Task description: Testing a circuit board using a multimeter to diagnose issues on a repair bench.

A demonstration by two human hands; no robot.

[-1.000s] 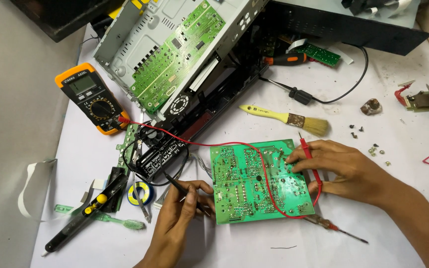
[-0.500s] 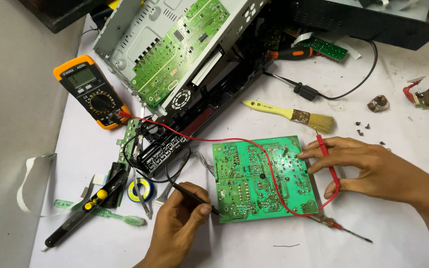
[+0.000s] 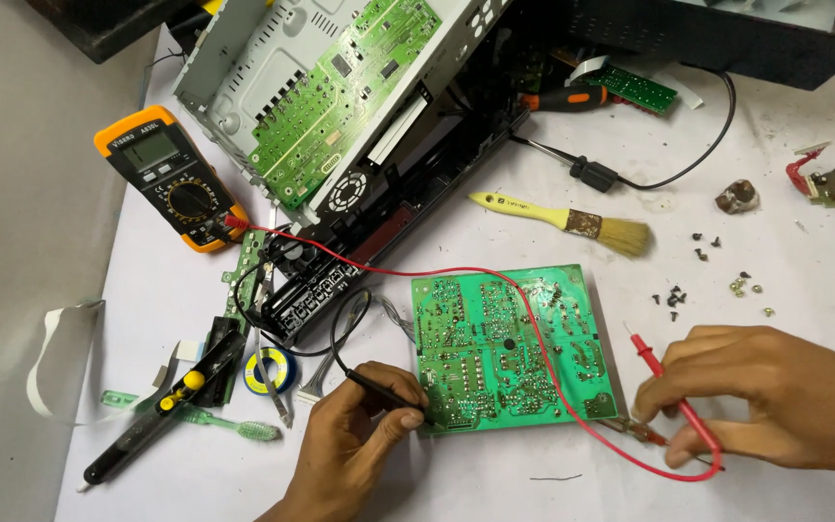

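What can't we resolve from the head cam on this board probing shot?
- Black probe tip: where it meets the green circuit board is hidden by the left hand fingers.
- Red probe tip: covered by the right hand.
- Multimeter display: too small to tell its reading.
- Right forearm: cut off by the frame's right edge.
- Small screws: too small to tell their type.

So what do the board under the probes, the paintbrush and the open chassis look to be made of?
Green circuit board: likely rigid laminate with a glossy green coating, dotted with shiny solder points. Paintbrush: yellow handle, plastic or painted wood, with a rusty metal band and pale bristles. Chassis: matte grey sheet metal, judging by its punched slots.
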